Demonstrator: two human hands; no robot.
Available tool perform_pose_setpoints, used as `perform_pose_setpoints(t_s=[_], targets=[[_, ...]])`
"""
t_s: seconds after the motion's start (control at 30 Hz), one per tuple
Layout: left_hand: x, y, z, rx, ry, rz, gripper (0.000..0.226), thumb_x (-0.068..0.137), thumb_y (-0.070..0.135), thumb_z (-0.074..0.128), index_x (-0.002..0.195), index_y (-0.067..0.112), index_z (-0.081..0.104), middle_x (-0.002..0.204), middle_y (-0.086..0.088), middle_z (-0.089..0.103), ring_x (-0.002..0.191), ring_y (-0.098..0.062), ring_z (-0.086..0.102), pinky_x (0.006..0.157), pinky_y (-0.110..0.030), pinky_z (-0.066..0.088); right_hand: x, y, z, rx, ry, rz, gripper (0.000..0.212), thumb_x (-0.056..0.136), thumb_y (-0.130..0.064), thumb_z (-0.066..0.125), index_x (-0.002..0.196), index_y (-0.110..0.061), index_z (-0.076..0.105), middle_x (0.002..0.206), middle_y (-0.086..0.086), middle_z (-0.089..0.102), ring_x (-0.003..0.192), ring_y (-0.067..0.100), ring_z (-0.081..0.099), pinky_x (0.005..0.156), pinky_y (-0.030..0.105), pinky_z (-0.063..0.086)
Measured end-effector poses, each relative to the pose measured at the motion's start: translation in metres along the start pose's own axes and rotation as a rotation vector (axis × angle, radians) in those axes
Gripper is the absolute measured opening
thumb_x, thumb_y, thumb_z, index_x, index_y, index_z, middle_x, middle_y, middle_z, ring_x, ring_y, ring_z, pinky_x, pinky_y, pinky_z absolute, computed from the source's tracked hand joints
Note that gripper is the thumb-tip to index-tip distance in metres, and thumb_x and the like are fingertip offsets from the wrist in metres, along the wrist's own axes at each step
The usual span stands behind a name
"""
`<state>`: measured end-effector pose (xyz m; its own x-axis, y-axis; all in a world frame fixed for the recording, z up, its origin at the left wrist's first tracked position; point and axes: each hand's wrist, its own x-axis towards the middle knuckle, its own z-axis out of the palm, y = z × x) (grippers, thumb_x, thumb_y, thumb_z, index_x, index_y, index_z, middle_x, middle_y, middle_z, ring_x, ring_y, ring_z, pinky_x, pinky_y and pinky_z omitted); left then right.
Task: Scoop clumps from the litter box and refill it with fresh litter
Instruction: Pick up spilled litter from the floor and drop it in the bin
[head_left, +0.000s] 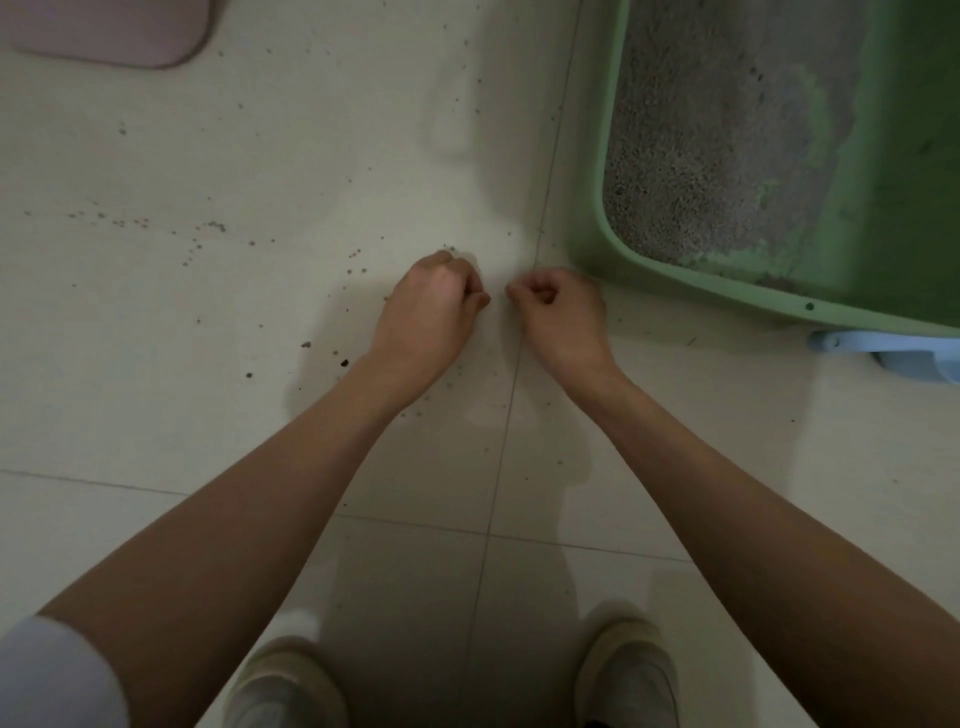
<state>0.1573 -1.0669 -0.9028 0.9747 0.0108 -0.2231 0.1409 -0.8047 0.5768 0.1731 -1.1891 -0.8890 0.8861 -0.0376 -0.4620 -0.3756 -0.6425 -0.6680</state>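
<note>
Both fists, the left hand (434, 301) and the right hand (558, 306), hang clenched over the floor (260, 156) (whether they pinch anything is unclear), just beside the green litter box (727, 291) at upper right.

No legible text, label, brand mark, number or sign appears in the head view.
</note>
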Motion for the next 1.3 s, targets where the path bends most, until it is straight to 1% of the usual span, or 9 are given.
perform_pose_setpoints(t_s=[0.07,0.2,0.5,0.67,0.73,0.87,0.97,1.1,1.3], targets=[[0.000,0.000,-0.001,-0.005,-0.012,0.000,0.014,0.087,0.016,0.060,0.091,0.003,0.063,0.095,-0.015,0.059,0.095,-0.029,0.054,0.074,-0.024,0.033,-0.003,-0.002,-0.003,0.365,0.039,0.187,0.033,0.086,-0.014,0.061,0.054,-0.019,0.054,0.047,-0.013,0.046,0.050,0.006,0.038,0.053,0.021,0.034],[-0.002,0.001,-0.002,-0.100,0.018,-0.027,0.016,0.082,0.010,0.065,0.093,0.002,0.058,0.092,-0.011,0.057,0.085,-0.022,0.051,0.067,-0.016,0.027,-0.012,0.000,-0.007,0.709,0.012,0.294,0.029,0.087,-0.004,0.058,0.059,-0.012,0.053,0.054,0.001,0.043,0.050,0.011,0.034,0.047,0.021,0.027],[0.003,0.003,0.001,-0.130,0.033,-0.069,0.014,0.081,0.013,0.066,0.090,0.004,0.061,0.091,-0.005,0.056,0.084,-0.017,0.050,0.068,-0.017,0.030,-0.012,0.006,-0.010,0.774,-0.027,0.311,0.022,0.084,0.010,0.047,0.073,-0.006,0.057,0.067,0.007,0.057,0.059,0.014,0.049,0.055,0.020,0.039],[0.002,0.005,-0.003,-0.093,-0.038,-0.042,0.012,0.087,0.016,0.060,0.087,0.005,0.065,0.092,-0.010,0.060,0.088,-0.023,0.055,0.072,-0.020,0.033,-0.004,-0.005,-0.005,0.535,-0.002,0.183,0.021,0.086,-0.002,0.053,0.069,-0.012,0.057,0.064,0.001,0.058,0.056,0.008,0.051,0.052,0.016,0.040],[0.000,0.010,-0.015,-0.271,0.013,-0.144,0.011,0.088,0.018,0.060,0.081,0.010,0.063,0.076,-0.001,0.058,0.071,-0.013,0.053,0.063,-0.017,0.034,-0.001,-0.009,0.000,0.430,0.010,0.124,0.019,0.088,-0.009,0.055,0.070,-0.015,0.058,0.066,-0.003,0.058,0.060,0.006,0.052,0.057,0.015,0.042],[-0.014,-0.004,-0.055,-1.220,0.038,-0.562,0.016,0.089,0.005,0.054,0.074,0.008,0.057,0.061,-0.001,0.058,0.054,-0.008,0.051,0.054,-0.017,0.041,0.013,-0.014,0.011,0.153,0.127,0.028,0.018,0.093,-0.015,0.050,0.102,-0.009,0.064,0.093,0.002,0.064,0.084,0.011,0.055,0.074,0.018,0.040],[-0.027,-0.037,-0.077,-1.397,0.101,-0.664,0.016,0.088,0.000,0.051,0.075,0.007,0.058,0.062,0.000,0.063,0.060,-0.008,0.057,0.059,-0.014,0.046,0.020,-0.019,0.016,-0.050,0.193,-0.048,0.023,0.095,-0.016,0.046,0.113,-0.005,0.057,0.110,0.009,0.063,0.100,0.021,0.058,0.080,0.022,0.038],[-0.042,-0.064,-0.086,-1.303,0.219,-0.672,0.017,0.084,-0.007,0.048,0.078,0.005,0.059,0.063,-0.002,0.064,0.062,-0.011,0.059,0.058,-0.017,0.046,0.026,-0.025,0.023,-0.164,0.212,-0.033,0.027,0.094,-0.020,0.049,0.115,-0.003,0.050,0.114,0.013,0.059,0.106,0.027,0.055,0.085,0.031,0.041],[-0.039,-0.070,-0.074,-0.512,0.249,-0.573,0.010,0.085,0.015,0.057,0.086,0.015,0.066,0.072,0.007,0.059,0.064,-0.007,0.053,0.064,-0.016,0.043,0.033,-0.032,0.025,-0.193,0.243,0.045,0.021,0.095,-0.014,0.044,0.106,-0.002,0.058,0.109,0.014,0.064,0.103,0.029,0.059,0.082,0.033,0.045]])
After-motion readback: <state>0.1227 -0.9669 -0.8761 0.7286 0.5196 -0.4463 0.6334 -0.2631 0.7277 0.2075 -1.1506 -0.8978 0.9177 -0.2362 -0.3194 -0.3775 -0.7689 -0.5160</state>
